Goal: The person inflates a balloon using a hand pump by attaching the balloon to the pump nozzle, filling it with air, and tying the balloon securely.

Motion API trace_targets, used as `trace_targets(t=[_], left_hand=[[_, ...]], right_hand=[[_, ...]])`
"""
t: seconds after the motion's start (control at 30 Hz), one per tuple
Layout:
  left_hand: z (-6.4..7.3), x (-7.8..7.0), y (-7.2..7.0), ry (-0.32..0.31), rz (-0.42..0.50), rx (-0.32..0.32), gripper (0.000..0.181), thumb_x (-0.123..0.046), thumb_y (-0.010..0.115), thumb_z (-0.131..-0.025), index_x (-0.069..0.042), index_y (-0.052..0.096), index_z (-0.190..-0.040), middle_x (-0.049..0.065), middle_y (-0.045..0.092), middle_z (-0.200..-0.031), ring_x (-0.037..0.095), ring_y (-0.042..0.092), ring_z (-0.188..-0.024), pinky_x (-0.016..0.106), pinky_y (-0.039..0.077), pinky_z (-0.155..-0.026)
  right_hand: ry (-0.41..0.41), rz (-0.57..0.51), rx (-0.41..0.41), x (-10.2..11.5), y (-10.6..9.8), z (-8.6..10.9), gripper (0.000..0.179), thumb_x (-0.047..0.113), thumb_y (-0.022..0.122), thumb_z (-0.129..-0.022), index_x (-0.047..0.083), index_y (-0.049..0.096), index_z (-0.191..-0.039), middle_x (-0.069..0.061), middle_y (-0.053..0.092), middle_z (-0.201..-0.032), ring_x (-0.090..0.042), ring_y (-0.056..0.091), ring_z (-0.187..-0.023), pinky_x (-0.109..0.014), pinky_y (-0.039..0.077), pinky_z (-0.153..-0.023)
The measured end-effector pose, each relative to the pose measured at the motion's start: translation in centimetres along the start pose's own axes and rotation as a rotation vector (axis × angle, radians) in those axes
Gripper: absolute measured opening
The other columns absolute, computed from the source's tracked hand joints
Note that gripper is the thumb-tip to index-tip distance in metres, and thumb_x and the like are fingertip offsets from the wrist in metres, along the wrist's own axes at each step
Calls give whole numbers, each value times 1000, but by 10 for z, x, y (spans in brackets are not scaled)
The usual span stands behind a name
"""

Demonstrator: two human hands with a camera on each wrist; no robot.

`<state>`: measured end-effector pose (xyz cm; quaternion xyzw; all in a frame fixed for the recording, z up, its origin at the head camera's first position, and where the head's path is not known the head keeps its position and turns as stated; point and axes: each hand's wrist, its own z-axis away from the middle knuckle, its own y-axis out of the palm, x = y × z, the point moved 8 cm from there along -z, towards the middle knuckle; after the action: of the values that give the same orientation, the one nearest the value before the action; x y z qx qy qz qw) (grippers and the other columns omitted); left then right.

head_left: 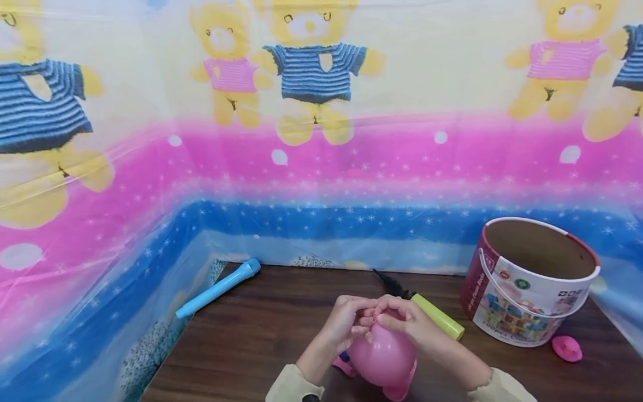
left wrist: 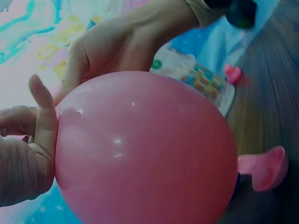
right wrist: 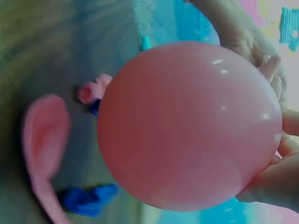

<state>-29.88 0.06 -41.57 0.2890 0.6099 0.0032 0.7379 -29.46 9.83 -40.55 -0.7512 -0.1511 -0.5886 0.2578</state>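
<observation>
While my left hand (head_left: 345, 322) and right hand (head_left: 406, 319) pinch the balloon (head_left: 383, 360) at its top, I judge this the knotting step; next calls for an airtight grip.

So both hands basically meet low in the head view, just right of centre: left hand (head_left: 344, 324) and right hand (head_left: 408, 321), fingers bent and pinching close together. Left forearm (head_left: 312, 360) and right forearm (head_left: 459, 360) slant inward from the bottom edge. One left finger (left wrist: 45, 112) pokes upward at the left-wrist view's left side.
</observation>
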Motion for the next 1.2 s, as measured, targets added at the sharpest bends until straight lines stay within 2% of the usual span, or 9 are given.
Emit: trace_targets(t=[0.13, 0.23, 0.33, 0.43, 0.63, 0.73, 0.97, 1.13, 1.2], left_hand=[[-6, 4, -6, 26, 28, -41, 28, -8, 53, -93, -8, 53, -65, -6, 39, -53, -3, 28, -34, 16, 46, -40], [-7, 8, -7, 33, 42, -56, 30, -8, 51, -95, -9, 52, -65, -7, 41, -54, -2, 28, -35, 16, 47, -42], [-7, 9, -3, 36, 71, -62, 35, -9, 48, -97, -11, 51, -62, -7, 44, -53, -1, 29, -35, 19, 51, -46], [-5, 7, 1, 33, 108, -72, 38, -12, 44, -98, -14, 48, -61, -9, 42, -53, -2, 29, -35, 18, 51, -48], [4, 5, 13, -83, 294, 16, 39, -16, 35, -102, -17, 45, -65, -11, 37, -54, -4, 32, -34, 11, 31, -44], [6, 3, 18, -131, 406, 74, 41, -16, 32, -104, -16, 46, -66, -11, 38, -56, -5, 34, -36, 9, 26, -44], [6, 10, 17, -184, 382, 41, 36, -17, 30, -105, -13, 45, -72, -10, 39, -60, -5, 32, -36, 8, 30, -44], [3, 8, 16, -137, 263, 7, 32, -16, 36, -104, -12, 47, -74, -9, 41, -63, -5, 30, -37, 10, 30, -47], [2, 6, 17, -101, 193, -3, 33, -16, 39, -103, -13, 49, -71, -9, 41, -61, -5, 30, -37, 10, 33, -47]], right_hand=[[138, -177, 63, -17, 0, -4, 12, 18, 55, -98, 13, 64, -104, 3, 47, -128, -7, 38, -123, -26, 50, -94], [128, -96, 52, -19, -3, -7, 14, 19, 53, -99, 13, 66, -104, 0, 40, -130, -8, 29, -124, -29, 46, -96], [-64, 205, -50, -4, -12, -11, 11, 18, 58, -98, 14, 67, -97, -4, 45, -119, -11, 37, -115, -33, 45, -91], [-270, 468, -235, 16, -21, -9, 3, 13, 67, -91, 15, 68, -91, -2, 50, -110, -7, 44, -107, -29, 46, -89], [-587, 540, -359, 42, -18, 6, 28, -7, 77, -74, 3, 75, -99, -4, 66, -100, -3, 58, -98, -11, 50, -84], [-667, 551, -381, 50, -15, 10, 25, -9, 79, -70, 3, 78, -92, -6, 70, -91, -9, 60, -93, -10, 48, -83], [-497, 496, -401, 40, -20, 10, 13, 0, 79, -75, 9, 77, -84, -3, 70, -86, -2, 60, -90, -14, 51, -78], [-303, 393, -310, 27, -21, 3, 8, 8, 69, -88, 15, 69, -87, -2, 65, -94, 1, 57, -95, -22, 51, -85], [-304, 417, -340, 30, -20, 4, 10, 7, 66, -90, 15, 65, -87, -2, 65, -94, 0, 55, -96, -23, 47, -88]])
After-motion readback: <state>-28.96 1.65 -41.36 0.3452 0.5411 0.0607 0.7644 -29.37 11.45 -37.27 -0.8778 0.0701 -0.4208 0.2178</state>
